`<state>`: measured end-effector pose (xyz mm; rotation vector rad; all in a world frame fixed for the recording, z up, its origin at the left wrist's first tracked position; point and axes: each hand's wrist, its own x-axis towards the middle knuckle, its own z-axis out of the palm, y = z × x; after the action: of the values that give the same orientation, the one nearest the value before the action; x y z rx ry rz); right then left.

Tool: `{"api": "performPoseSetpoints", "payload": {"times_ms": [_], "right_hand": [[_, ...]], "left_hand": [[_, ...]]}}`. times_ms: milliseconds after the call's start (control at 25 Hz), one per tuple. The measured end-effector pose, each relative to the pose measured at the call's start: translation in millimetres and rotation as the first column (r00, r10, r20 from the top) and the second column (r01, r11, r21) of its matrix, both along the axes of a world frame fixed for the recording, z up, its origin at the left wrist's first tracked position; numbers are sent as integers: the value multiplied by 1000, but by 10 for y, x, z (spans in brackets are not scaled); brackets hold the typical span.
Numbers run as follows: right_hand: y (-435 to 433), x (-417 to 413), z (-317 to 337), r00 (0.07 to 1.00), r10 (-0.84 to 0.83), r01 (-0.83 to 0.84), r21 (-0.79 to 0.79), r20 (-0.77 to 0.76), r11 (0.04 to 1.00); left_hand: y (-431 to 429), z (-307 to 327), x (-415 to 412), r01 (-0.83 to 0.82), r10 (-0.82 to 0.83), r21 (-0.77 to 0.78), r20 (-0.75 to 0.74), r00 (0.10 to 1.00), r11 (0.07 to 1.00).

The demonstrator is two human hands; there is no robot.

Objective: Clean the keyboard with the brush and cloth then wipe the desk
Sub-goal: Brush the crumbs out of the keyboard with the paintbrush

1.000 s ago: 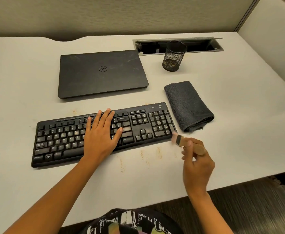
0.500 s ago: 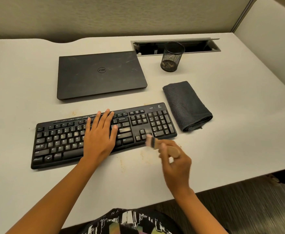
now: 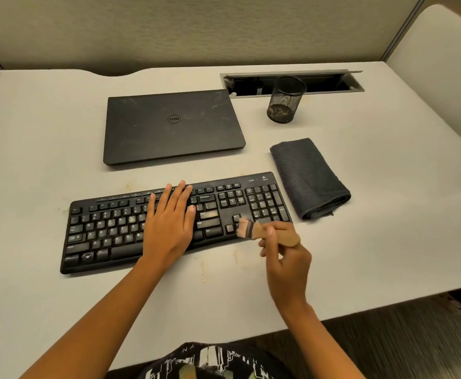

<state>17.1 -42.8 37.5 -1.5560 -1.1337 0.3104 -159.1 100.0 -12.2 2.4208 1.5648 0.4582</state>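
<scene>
A black keyboard (image 3: 109, 228) lies across the white desk (image 3: 387, 214). My left hand (image 3: 169, 222) rests flat on its middle keys, fingers straight. My right hand (image 3: 286, 255) grips the wooden handle of a small brush (image 3: 254, 229). The bristles touch the keyboard's lower right part, near the arrow keys. A folded dark grey cloth (image 3: 308, 176) lies just right of the keyboard. Brownish crumbs and dust (image 3: 236, 255) speckle the desk in front of the keyboard.
A closed black laptop (image 3: 172, 127) sits behind the keyboard. A black mesh pen cup (image 3: 285, 101) stands by an open cable slot (image 3: 292, 82) at the back. Partition walls close off the back and right. The desk's front edge runs just below my right wrist.
My right hand swept the brush leftward from the keyboard's right front corner, then up onto the arrow keys. My left hand stayed flat on the keys.
</scene>
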Motion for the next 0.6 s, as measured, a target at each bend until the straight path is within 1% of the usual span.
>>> {"api": "performPoseSetpoints", "payload": {"times_ms": [40, 80, 160, 240, 280, 320, 360, 440, 520, 560, 600], "right_hand": [[9, 32, -8, 999, -27, 27, 6, 36, 1000], [24, -1, -13, 999, -2, 2, -7, 38, 1000], [45, -193, -49, 987, 161, -161, -71, 1, 984], [47, -401, -76, 934, 357, -349, -133, 35, 927], [58, -443, -75, 905, 419, -405, -162, 70, 900], [76, -436, -55, 896, 436, -418, -175, 82, 891], [99, -387, -7, 913, 402, -388, -160, 64, 908], [145, -183, 121, 972, 233, -232, -97, 3, 968], [264, 92, 251, 998, 54, -51, -71, 40, 996], [363, 225, 298, 997, -3, 9, -81, 76, 997], [483, 333, 343, 994, -26, 38, -111, 105, 993]], "left_hand": [[-1, -5, 1, 1, -1, 1, 0, 1000, 1000], [-1, -5, 4, -1, 1, 2, 3, 1000, 1000], [13, 6, 12, -9, 9, 0, 21, 1000, 1000], [22, 19, 19, -14, 14, -11, 39, 999, 1000], [21, 26, 21, -12, 13, -16, 44, 999, 1000], [19, 28, 21, -9, 10, -18, 45, 999, 1000], [17, 25, 20, -6, 7, -15, 40, 999, 1000], [5, 9, 18, -8, 8, 2, 22, 1000, 1000], [-11, 1, 27, -15, 15, 18, 0, 1000, 1000], [-16, -1, 30, -15, 15, 21, -8, 1000, 1000], [-22, -1, 30, -14, 14, 21, -15, 1000, 1000]]}}
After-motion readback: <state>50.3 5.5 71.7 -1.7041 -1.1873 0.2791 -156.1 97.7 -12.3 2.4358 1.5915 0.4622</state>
